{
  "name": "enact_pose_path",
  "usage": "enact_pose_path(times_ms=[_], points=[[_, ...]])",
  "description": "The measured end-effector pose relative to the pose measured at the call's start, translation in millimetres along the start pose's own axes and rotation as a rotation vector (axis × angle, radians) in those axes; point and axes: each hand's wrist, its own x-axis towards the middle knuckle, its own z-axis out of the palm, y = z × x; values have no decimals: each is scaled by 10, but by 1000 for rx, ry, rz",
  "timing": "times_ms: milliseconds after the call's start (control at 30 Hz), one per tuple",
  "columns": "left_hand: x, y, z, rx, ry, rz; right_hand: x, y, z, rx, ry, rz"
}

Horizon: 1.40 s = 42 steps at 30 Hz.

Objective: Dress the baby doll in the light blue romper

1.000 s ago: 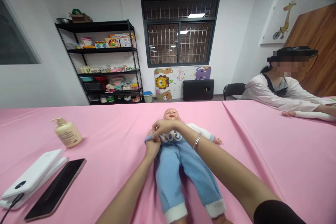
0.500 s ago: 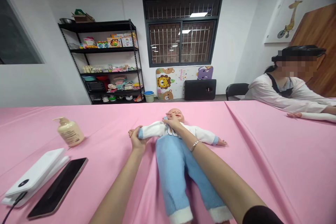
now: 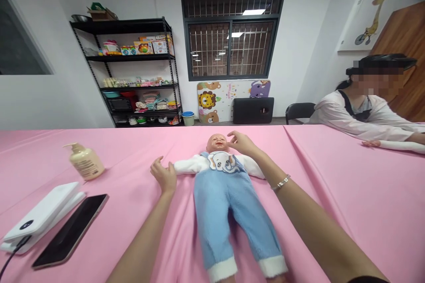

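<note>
Two hands: our left hand (image 3: 162,176) and right hand (image 3: 242,143) are both open and released, grasping nothing.

Head view, left hand: it rests palm down on the pink tablecloth (image 3: 348,216), just beside the doll's white sleeve (image 3: 187,166).

Head view, right hand: its fingertips (image 3: 229,138) hover right by the doll's cheek; we cannot tell whether they touch it. A silver bracelet (image 3: 281,182) circles the wrist.

Doll's place: the baby doll (image 3: 221,212) lies on its back, mid-table between our arms, arms spread, in blue fleece overalls (image 3: 215,212) with white cuffs and an elephant print on the chest.

Nearby on the table: a cream pump bottle (image 3: 85,162), its label too small to read; a white device (image 3: 40,216) with a black cable (image 3: 11,254); and a black smartphone (image 3: 71,230).

Seated person: a person in a pale top (image 3: 352,117) sits at the right, one hand (image 3: 371,143) flat on the tablecloth.

Wall: a black metal shelf (image 3: 126,55) holds toys and boxes; a giraffe picture (image 3: 370,20) hangs at the right, without legible writing.
</note>
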Motion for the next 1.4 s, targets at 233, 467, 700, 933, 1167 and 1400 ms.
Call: enact_pose_path(times_ms=[233, 467, 700, 933, 1167, 1400], points=[[-326, 368, 82, -293, -1099, 101, -473, 624, 78, 42, -458, 177], [-244, 288, 142, -247, -822, -38, -635, 1045, 453, 445, -366, 21], [-497, 1009, 119, -296, -660, 108, -665, 1261, 781, 846, -98, 130], [-920, 1597, 505, -259, -1134, 524, -694, 1065, 616, 682, 251, 134], [-868, 1511, 1072, 184, -880, 551, -650, 960, 450, 10, 404, -179], [-940, 1300, 1027, 23, -599, 643, -655, 1593, 298, -465, 119, 213]])
